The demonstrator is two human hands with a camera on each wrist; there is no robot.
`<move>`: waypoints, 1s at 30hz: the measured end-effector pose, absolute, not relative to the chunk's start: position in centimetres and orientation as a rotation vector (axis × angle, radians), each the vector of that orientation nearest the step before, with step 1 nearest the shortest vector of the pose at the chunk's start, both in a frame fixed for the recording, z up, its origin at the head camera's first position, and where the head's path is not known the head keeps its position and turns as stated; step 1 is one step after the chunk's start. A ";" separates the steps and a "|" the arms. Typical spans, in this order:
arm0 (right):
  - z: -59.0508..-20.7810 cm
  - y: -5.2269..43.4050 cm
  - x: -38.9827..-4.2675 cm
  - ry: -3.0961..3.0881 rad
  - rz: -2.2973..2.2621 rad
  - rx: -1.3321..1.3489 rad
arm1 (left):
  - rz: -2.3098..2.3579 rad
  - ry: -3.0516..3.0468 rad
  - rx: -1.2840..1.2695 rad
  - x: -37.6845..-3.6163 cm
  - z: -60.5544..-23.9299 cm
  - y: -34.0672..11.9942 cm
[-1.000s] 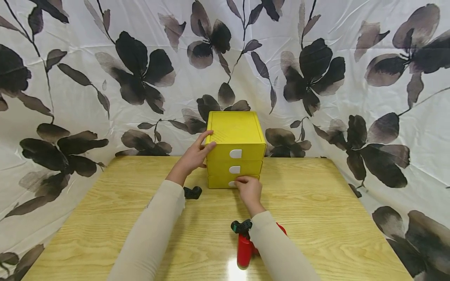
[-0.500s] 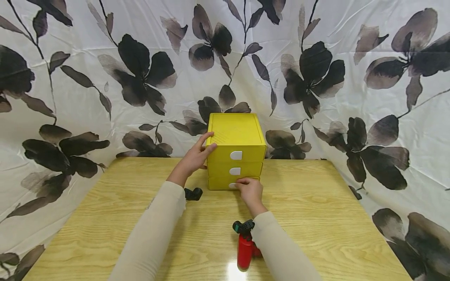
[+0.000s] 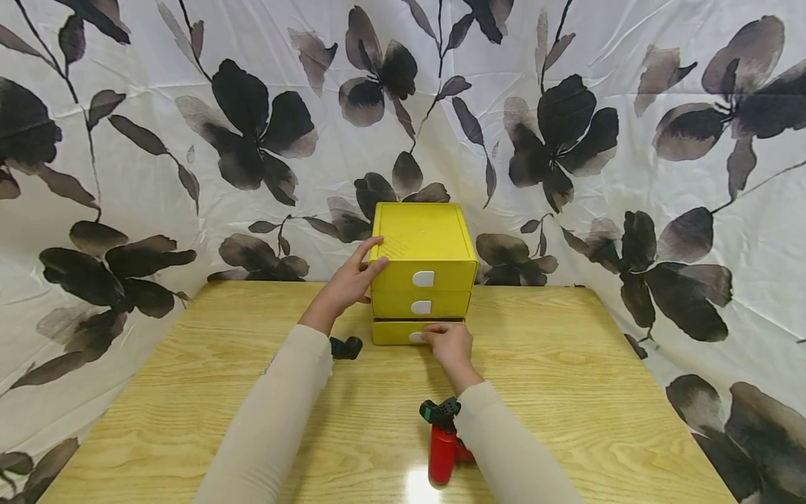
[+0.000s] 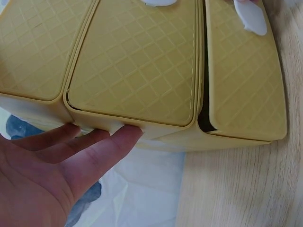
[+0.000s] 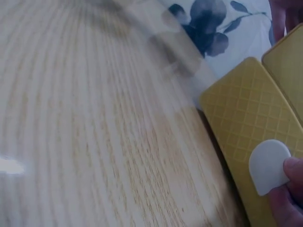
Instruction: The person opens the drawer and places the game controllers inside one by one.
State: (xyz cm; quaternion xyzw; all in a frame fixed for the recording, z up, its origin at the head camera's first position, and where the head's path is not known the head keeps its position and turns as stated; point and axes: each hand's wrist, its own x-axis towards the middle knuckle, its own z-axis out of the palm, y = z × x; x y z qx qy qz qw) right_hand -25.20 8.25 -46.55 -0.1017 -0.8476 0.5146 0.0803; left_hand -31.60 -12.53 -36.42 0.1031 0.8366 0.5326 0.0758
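A yellow three-drawer box [image 3: 418, 231] stands at the back of the table, with a white tab handle on each drawer. My right hand [image 3: 450, 346] pinches the white handle [image 5: 269, 165] of the bottom drawer [image 3: 393, 333] between thumb and finger. That drawer sits slightly out, and a dark gap [image 4: 205, 101] shows along its edge. My left hand [image 3: 348, 280] braces the box's left side, its fingers [image 4: 102, 153] nearly straight against the wall and its thumb at the upper front corner. The middle drawer [image 4: 137, 61] and the top one are flush.
Partly under the right forearm, a red cylindrical object [image 3: 442, 455] is on the wooden table [image 3: 567, 392]. Black devices [image 3: 345, 348] are on both wrists. A floral cloth [image 3: 403, 91] hangs right behind the box and along both sides.
The bottom drawer has come a little toward me with my right hand on its handle, and a gap has appeared above it. My left hand has stayed on the box.
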 end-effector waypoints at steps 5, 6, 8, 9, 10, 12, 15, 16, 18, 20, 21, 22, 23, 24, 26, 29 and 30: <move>-46.3 8.5 -24.6 -2.560 1.515 -0.303 | 1.592 2.507 0.318 -31.5 -36.3 -12.5; -46.3 8.5 -24.6 -2.562 1.516 -0.307 | 1.592 2.505 0.318 -31.5 -36.3 -12.5; -46.3 8.6 -24.4 -2.570 1.521 -0.312 | 1.589 2.509 0.321 -31.4 -36.2 -12.5; -46.3 8.7 -24.3 -2.572 1.532 -0.315 | 1.588 2.514 0.317 -31.4 -36.2 -12.5; -46.2 8.7 -24.2 -2.576 1.543 -0.318 | 1.586 2.516 0.321 -31.4 -36.2 -12.5; -46.2 8.7 -24.0 -2.582 1.563 -0.315 | 1.582 2.523 0.327 -31.4 -36.2 -12.5; -45.9 8.8 -23.6 -2.596 1.582 -0.309 | 1.580 2.530 0.324 -31.3 -36.2 -12.5; -45.9 8.8 -23.5 -2.598 1.587 -0.310 | 1.580 2.529 0.324 -31.3 -36.2 -12.5; -45.8 8.9 -23.3 -2.605 1.591 -0.316 | 1.583 2.527 0.318 -31.3 -36.2 -12.5; -45.7 8.9 -23.1 -2.610 1.595 -0.323 | 1.585 2.523 0.320 -31.3 -36.2 -12.5; -45.7 8.9 -23.0 -2.610 1.599 -0.324 | 1.588 2.520 0.319 -31.3 -36.2 -12.5; -45.7 8.9 -23.0 -2.610 1.596 -0.324 | 1.588 2.519 0.325 -31.3 -36.3 -12.5; -45.7 8.9 -22.9 -2.610 1.585 -0.317 | 1.588 2.519 0.327 -31.3 -36.3 -12.5; -45.7 8.9 -22.8 -2.609 1.575 -0.312 | 1.587 2.519 0.335 -31.3 -36.3 -12.5; -45.8 8.9 -22.7 -2.610 1.550 -0.289 | 1.589 2.521 0.332 -31.4 -36.3 -12.5; -45.9 9.0 -22.5 -2.614 1.526 -0.272 | 1.588 2.522 0.333 -31.5 -36.3 -12.5; -45.9 9.0 -22.5 -2.619 1.522 -0.271 | 1.591 2.518 0.333 -31.5 -36.3 -12.5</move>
